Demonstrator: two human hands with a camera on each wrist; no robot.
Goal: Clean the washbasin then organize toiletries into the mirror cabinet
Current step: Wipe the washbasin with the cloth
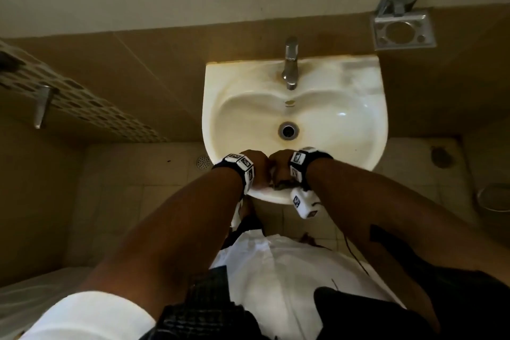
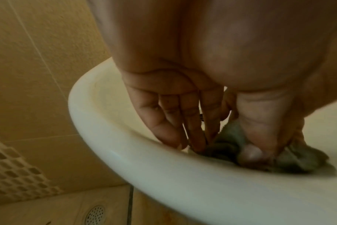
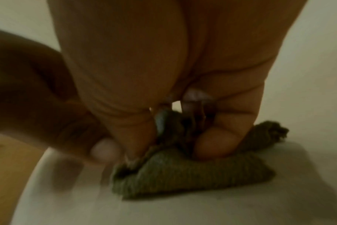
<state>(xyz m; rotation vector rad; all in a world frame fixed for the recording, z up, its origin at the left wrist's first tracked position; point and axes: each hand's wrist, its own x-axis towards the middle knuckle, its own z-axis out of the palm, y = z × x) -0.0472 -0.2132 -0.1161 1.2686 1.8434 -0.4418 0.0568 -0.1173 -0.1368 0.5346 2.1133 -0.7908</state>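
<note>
The white washbasin (image 1: 248,119) hangs on the tan tiled wall, with a chrome tap (image 1: 290,66) at its back and a drain (image 1: 288,130) in the bowl. Both hands meet at its front rim over a bunched grey-green cloth (image 1: 281,186). My left hand (image 2: 217,141) points its fingers down at the rim (image 2: 144,167), and fingertips and thumb pinch the cloth (image 2: 296,161). My right hand (image 3: 173,140) curls its fingers and thumb into the top of the cloth (image 3: 192,176) and presses it on the basin. No toiletries or cabinet are in view.
A chrome tumbler holder (image 1: 401,27) is fixed to the wall right of the basin. A perforated shelf (image 1: 69,94) on a metal bracket juts out at the left. A floor drain (image 1: 202,161) lies below the basin's left side.
</note>
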